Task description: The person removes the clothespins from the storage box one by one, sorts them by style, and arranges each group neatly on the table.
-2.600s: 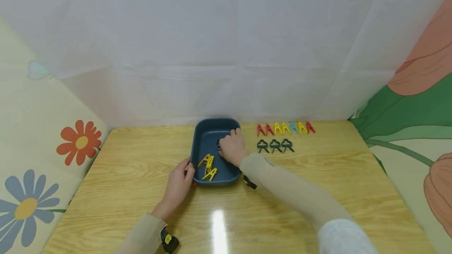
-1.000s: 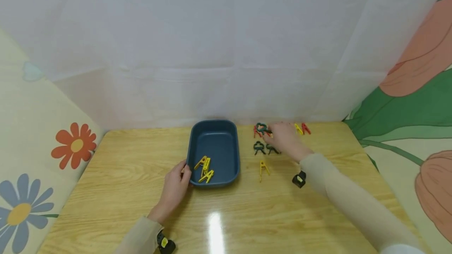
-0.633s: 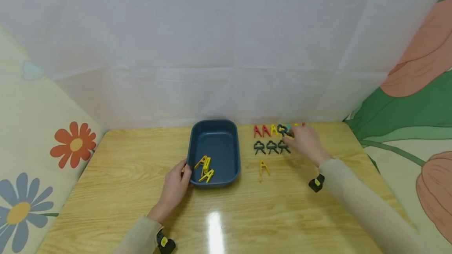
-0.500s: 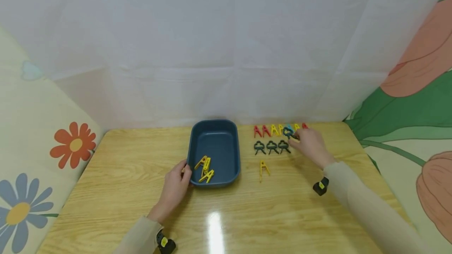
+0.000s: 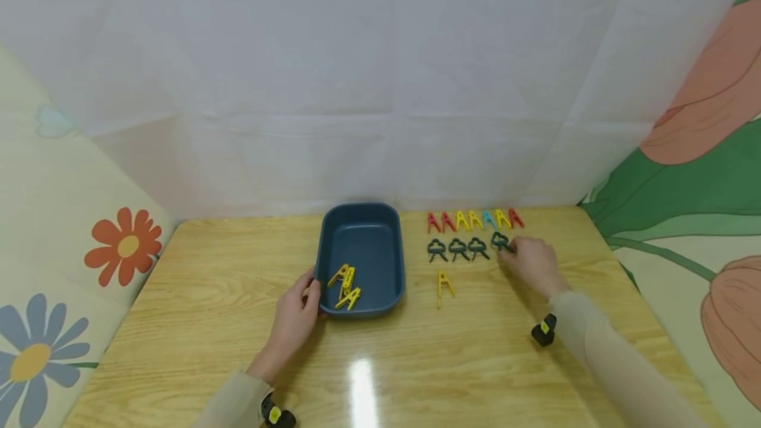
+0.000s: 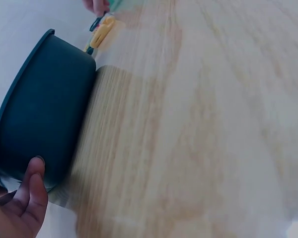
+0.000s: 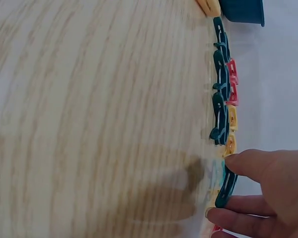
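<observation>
My right hand (image 5: 535, 267) pinches a dark green clip (image 5: 501, 241) by its end, at the right of a row of three matching dark green clips (image 5: 457, 249). In the right wrist view the held dark green clip (image 7: 227, 186) lies between thumb and fingers. My left hand (image 5: 294, 312) grips the near left corner of a dark blue tray (image 5: 392, 299). From the left wrist, curled fingers (image 6: 35, 196) show against the tray's wall. Several yellow clips (image 5: 347, 279) lie in the tray. One larger yellow clip (image 5: 443, 286) lies on the table, in front of the green row.
Behind the green clips runs a row of small red, yellow and light blue clips (image 5: 474, 219). A white sheet (image 5: 285, 84) hangs along the wood-grain table's (image 5: 226, 269) back edge. Flower-patterned panels (image 5: 41, 216) stand at both sides.
My right hand has left the tray with a dark green clip. It has carried the clip rightward past the coloured row, then down beside the green row. My left hand stays at the tray.
</observation>
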Action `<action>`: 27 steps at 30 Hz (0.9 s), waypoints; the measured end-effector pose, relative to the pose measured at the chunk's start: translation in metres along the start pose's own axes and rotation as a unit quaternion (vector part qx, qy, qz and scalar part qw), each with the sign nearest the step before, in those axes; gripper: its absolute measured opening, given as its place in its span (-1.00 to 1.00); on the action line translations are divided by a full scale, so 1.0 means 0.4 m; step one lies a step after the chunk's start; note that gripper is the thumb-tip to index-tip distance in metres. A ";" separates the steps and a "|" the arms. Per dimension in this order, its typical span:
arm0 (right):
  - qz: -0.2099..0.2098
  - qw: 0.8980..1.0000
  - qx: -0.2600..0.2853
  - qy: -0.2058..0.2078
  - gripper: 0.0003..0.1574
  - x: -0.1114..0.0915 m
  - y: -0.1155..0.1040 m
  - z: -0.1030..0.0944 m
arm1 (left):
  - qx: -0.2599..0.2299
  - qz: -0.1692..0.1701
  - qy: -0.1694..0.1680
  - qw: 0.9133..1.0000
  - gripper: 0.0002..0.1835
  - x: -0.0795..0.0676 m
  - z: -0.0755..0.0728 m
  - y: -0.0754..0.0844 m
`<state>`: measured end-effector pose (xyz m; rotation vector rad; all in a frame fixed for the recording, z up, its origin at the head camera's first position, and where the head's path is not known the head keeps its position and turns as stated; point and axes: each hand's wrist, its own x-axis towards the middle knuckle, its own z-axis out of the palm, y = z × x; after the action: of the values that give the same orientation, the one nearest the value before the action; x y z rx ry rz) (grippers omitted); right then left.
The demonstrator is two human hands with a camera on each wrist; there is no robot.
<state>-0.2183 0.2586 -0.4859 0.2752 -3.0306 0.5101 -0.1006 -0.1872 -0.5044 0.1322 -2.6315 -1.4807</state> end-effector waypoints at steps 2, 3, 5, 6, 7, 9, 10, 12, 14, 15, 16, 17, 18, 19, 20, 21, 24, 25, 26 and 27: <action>0.007 1.000 -0.002 -0.002 -0.60 -0.001 0.002 0.008 | -0.010 0.008 -0.002 1.000 -0.46 -0.006 -0.001 -0.002; 0.009 1.000 -0.004 -0.001 -0.59 -0.001 0.001 0.011 | -0.015 0.013 -0.002 1.000 -0.44 -0.009 -0.001 -0.003; 0.016 1.000 -0.009 -0.004 -0.57 -0.001 0.000 0.016 | -0.023 0.023 -0.001 0.999 -0.42 -0.014 -0.001 -0.005; 0.020 1.000 -0.011 -0.005 -0.57 0.000 -0.001 0.020 | -0.024 0.028 -0.001 0.999 -0.42 -0.016 -0.001 -0.005; 0.022 1.000 -0.013 -0.006 -0.56 0.001 -0.001 0.022 | -0.025 0.031 0.000 0.999 -0.42 -0.017 -0.001 -0.006; 0.024 1.000 -0.015 -0.008 -0.54 0.003 -0.003 0.026 | -0.024 0.036 0.002 0.999 -0.43 -0.018 -0.001 -0.008; 0.026 0.999 -0.015 -0.010 -0.53 0.003 -0.004 0.026 | -0.024 0.039 0.003 0.999 -0.43 -0.018 -0.001 -0.009; 0.029 0.999 -0.018 -0.015 -0.52 0.004 -0.005 0.026 | -0.022 0.042 0.005 0.999 -0.44 -0.018 -0.001 -0.010; 0.032 0.999 -0.021 -0.019 -0.51 0.004 -0.007 0.025 | -0.020 0.045 0.007 0.999 -0.45 -0.018 -0.001 -0.010; 0.035 0.999 -0.021 -0.022 -0.51 0.004 -0.007 0.025 | -0.020 0.046 0.008 0.999 -0.45 -0.018 -0.001 -0.010; 0.036 0.999 -0.022 -0.023 -0.50 0.004 -0.007 0.024 | -0.019 0.046 0.008 0.999 -0.45 -0.018 -0.001 -0.010; 0.036 0.999 -0.022 -0.024 -0.50 0.004 -0.007 0.025 | -0.018 0.046 0.009 0.999 -0.45 -0.018 -0.001 -0.010; 0.035 0.999 -0.021 -0.025 -0.50 0.003 -0.008 0.025 | -0.016 0.045 0.009 0.999 -0.45 -0.018 0.000 -0.010; 0.035 0.999 -0.019 -0.025 -0.49 0.003 -0.008 0.026 | -0.015 0.044 0.010 0.999 -0.45 -0.018 0.000 -0.010; 0.035 0.999 -0.016 -0.026 -0.49 0.003 -0.008 0.026 | -0.014 0.044 0.010 0.999 -0.45 -0.018 0.000 -0.010; 0.035 0.999 -0.013 -0.027 -0.49 0.002 -0.008 0.027 | -0.012 0.043 0.010 0.999 -0.45 -0.018 0.000 -0.010; 0.031 0.999 -0.012 -0.025 -0.50 0.002 -0.010 0.028 | -0.005 0.041 0.012 0.999 -0.45 -0.019 0.001 -0.009; 0.031 0.999 -0.012 -0.025 -0.50 0.002 -0.010 0.027 | -0.003 0.040 0.013 0.999 -0.45 -0.019 0.001 -0.009; 0.030 0.999 -0.013 -0.023 -0.51 0.001 -0.010 0.027 | 0.001 0.040 0.014 0.999 -0.45 -0.019 0.001 -0.008; 0.029 0.999 -0.015 -0.021 -0.51 0.001 -0.010 0.027 | 0.003 0.039 0.014 0.999 -0.45 -0.019 0.001 -0.008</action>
<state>-0.2182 0.2512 -0.4949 0.1998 -3.0919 0.4691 -0.0931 -0.1874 -0.5077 0.0481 -2.5890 -1.4351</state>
